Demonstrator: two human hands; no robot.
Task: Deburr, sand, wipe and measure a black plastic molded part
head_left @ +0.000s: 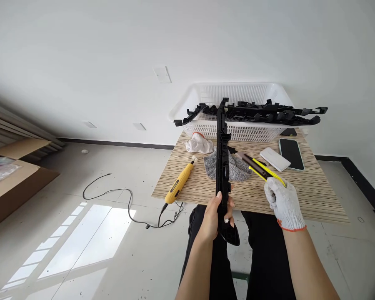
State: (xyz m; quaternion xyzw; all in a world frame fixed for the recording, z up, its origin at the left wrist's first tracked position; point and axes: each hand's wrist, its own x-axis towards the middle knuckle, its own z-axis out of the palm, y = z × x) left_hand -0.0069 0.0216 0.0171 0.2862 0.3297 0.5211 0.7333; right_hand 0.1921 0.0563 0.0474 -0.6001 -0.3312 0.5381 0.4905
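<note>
Two closed hands: the bare left hand is clasping a black strip over the table edge, the gloved right hand is gripping a knife — keeping skin off its path seems wisest.

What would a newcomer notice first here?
Probably the long black strip in the bare left hand, mid-picture, then the yellow-edged knife in the gloved right hand. The yellow power tool stands out, lying on the left of the table, as do the black strips across the white basket behind.
</note>
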